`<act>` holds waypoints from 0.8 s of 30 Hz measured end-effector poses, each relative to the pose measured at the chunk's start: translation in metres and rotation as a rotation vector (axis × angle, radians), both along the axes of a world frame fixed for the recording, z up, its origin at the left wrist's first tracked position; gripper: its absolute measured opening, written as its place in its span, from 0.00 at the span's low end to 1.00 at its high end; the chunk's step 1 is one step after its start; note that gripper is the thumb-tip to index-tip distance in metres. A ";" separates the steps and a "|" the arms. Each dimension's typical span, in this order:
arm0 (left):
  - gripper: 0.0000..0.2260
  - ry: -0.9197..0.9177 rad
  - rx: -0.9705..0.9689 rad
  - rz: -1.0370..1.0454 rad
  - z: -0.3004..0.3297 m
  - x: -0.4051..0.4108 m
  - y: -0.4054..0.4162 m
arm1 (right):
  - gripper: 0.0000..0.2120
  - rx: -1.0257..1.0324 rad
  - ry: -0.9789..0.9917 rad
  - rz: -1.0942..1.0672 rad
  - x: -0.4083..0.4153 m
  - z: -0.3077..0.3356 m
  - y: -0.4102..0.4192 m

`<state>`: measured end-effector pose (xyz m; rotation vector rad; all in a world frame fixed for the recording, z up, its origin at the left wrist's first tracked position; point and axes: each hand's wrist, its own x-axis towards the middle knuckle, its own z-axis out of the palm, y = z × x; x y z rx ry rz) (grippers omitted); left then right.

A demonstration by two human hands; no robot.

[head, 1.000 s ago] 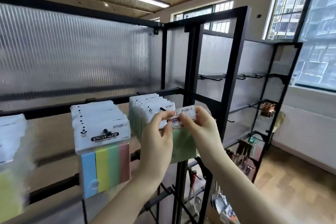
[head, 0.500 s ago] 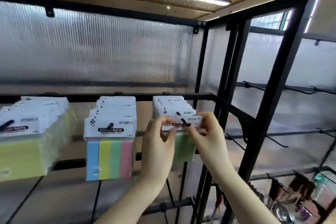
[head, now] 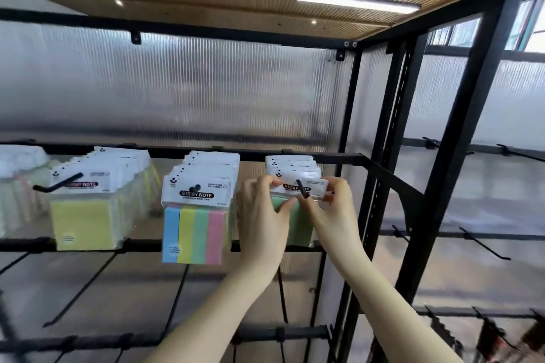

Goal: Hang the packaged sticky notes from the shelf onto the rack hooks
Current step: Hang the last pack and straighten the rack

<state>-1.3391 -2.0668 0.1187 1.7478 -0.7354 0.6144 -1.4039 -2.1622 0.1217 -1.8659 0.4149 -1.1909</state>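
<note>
A green sticky-note pack (head: pixel 300 222) with a white header card hangs at the front of the rightmost loaded hook (head: pixel 303 189), whose black tip pokes through the card. My left hand (head: pixel 261 215) pinches the card's left edge. My right hand (head: pixel 333 209) pinches its right edge. Several more packs (head: pixel 290 165) hang behind it on the same hook. To the left hang a four-colour pack row (head: pixel 196 209) and a yellow pack row (head: pixel 88 206).
The black rack frame (head: pixel 451 156) stands right of my hands, with a ribbed translucent back panel (head: pixel 177 91). Bare hooks (head: pixel 483 244) stick out in the right bay and on the lower rail (head: pixel 88 283). Dark hanging goods (head: pixel 501 339) show at bottom right.
The view swung left and up, closer to the rack. The pack went from held in front of the hook to threaded on it, with the hook tip through the card.
</note>
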 end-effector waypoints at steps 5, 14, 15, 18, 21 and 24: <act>0.15 0.025 0.047 0.004 -0.001 -0.005 0.002 | 0.16 0.006 0.021 0.020 -0.004 -0.006 -0.006; 0.15 0.100 0.136 -0.035 -0.044 -0.034 0.030 | 0.16 0.105 0.247 -0.006 -0.028 -0.056 -0.004; 0.13 0.106 0.159 -0.038 -0.051 -0.037 0.037 | 0.16 0.098 0.330 -0.003 -0.030 -0.065 -0.003; 0.10 0.106 0.285 -0.062 -0.070 -0.040 0.060 | 0.11 0.104 0.539 0.077 -0.032 -0.088 0.007; 0.08 0.109 0.352 -0.063 -0.079 -0.035 0.087 | 0.10 0.003 0.588 0.098 -0.027 -0.094 0.028; 0.07 0.118 0.405 -0.035 -0.085 -0.022 0.129 | 0.07 -0.108 0.558 0.177 -0.011 -0.085 0.068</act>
